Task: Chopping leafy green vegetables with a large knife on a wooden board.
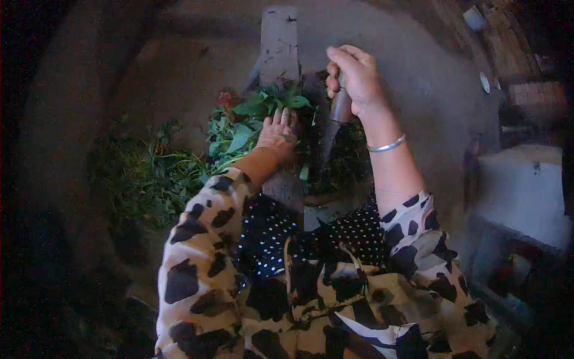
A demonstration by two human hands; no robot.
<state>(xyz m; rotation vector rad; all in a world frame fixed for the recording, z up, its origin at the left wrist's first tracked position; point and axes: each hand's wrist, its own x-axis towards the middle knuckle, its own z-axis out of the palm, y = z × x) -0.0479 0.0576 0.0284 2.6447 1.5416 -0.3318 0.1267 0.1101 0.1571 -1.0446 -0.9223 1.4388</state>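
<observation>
My left hand (pixel 280 134) lies over a bunch of green leafy stems (pixel 242 130), pressing them on a narrow wooden board (pixel 279 49) that runs away from me. To the right of the board, my right hand (pixel 356 78) is raised and closed around the handle of a large knife (pixel 332 130). Its blurred blade points down towards me. A silver-coloured bangle (pixel 388 144) circles the right wrist. Beneath the blade is a dark mass of what looks like chopped greens (pixel 350 157); the container's details are too dark to tell.
A loose heap of greenery (pixel 157 175) lies on the floor left of the board. At the right stands a pale, box-like object (pixel 522 188). Farther back at the upper right are a pale cup-like container (pixel 474 19) and wooden pieces (pixel 509 40).
</observation>
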